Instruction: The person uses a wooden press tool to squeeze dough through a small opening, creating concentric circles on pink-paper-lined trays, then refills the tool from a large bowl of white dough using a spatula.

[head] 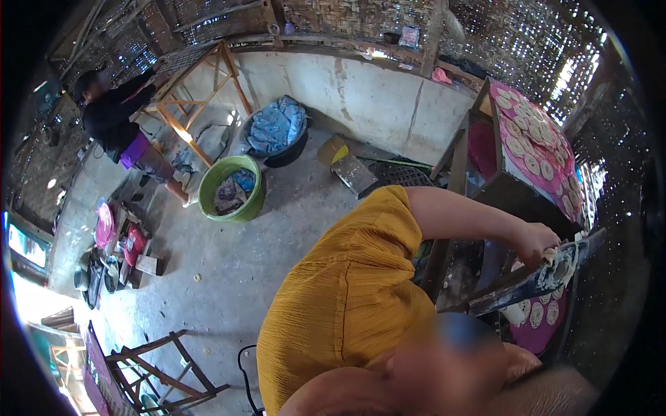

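My left hand (538, 243), at the end of a bare arm from a mustard-yellow sleeve, is at the upper edge of a dark wooden plank (512, 292). Its curled fingers close on a bit of pale dough (550, 256). More wet dough is smeared over the plank around a round hollow. My right hand is out of view. Below the plank, coiled noodle rounds (551, 313) lie on a magenta sheet (533, 338). A pale cylinder (514, 314) shows partly beneath the plank. Beyond my hand, many more noodle coils (530, 164) cover a pink sheet (512, 112) on a raised rack.
Another person (117, 119) reaches over a wooden-framed rack (200, 78). A green tub (229, 213) and a dark basin (291, 151) with blue fabric stand on the concrete floor (218, 307). A wooden stand (166, 369) is lower left; a black cable (243, 377) lies nearby.
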### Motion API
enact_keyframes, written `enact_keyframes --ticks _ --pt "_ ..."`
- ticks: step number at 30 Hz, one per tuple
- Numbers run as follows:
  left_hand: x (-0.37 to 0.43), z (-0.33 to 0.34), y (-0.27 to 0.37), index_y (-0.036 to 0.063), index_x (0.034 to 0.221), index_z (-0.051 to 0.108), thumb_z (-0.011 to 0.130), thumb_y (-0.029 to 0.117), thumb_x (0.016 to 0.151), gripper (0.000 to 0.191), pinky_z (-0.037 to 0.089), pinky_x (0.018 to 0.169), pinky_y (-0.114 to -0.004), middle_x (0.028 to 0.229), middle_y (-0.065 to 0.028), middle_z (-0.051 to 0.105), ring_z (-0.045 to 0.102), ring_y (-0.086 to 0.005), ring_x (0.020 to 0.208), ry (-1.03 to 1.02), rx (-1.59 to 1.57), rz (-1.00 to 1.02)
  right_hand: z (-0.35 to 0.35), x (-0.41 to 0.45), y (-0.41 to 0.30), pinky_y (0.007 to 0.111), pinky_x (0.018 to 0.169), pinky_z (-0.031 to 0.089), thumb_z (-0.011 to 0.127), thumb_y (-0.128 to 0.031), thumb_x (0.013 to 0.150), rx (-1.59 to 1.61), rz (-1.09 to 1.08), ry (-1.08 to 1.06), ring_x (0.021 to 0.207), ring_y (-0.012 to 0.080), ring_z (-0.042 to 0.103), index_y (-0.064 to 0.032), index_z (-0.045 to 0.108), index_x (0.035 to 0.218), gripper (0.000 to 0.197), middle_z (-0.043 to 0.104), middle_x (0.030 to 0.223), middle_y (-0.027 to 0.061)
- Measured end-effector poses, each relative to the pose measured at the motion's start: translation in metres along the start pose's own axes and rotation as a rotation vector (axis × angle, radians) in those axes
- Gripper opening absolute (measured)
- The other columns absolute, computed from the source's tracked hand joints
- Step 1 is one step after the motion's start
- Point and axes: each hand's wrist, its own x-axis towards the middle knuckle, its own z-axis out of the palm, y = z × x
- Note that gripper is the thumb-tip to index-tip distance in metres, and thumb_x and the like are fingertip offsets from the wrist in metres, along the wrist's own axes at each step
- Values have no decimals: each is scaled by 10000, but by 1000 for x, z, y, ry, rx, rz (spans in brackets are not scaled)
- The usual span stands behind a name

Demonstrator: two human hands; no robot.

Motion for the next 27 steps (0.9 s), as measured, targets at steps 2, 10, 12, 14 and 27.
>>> enact_keyframes --ticks 2,10,12,14,27 --pt "8 7 7 29 900 548 642 160 521 412 422 718 -384 883 -162 572 548 -324 873 -29 -6 -24 -5 -1 3 277 595 387 528 -163 768 -2 1 25 634 136 445 -6 503 787 160 474 699 61" --pt "54 61 12 17 844 580 587 147 553 319 436 675 -417 821 -173 592 564 -350 789 -44 100 181 -46 -32 37 275 594 381 538 -165 760 -44 -9 178 629 133 430 -10 490 782 163 455 693 57" --pt "70 80 9 9 817 584 582 146 560 291 438 667 -415 816 -179 593 565 -349 782 -107 122 200 -70 -60 60 275 594 379 540 -165 759 -61 -9 257 628 133 427 -11 486 781 165 450 691 56" --pt "75 89 24 -11 736 584 563 137 578 217 443 653 -413 781 -195 588 566 -350 753 -164 49 136 -103 -93 85 274 593 378 542 -166 757 -103 -67 334 627 132 423 -12 483 780 166 445 690 55" --pt "103 149 92 32 960 556 565 369 666 447 422 749 -418 916 -226 576 543 -374 871 -475 -72 391 -186 -146 -93 185 447 323 646 -248 739 575 -53 80 533 32 430 29 598 954 354 532 624 -9"
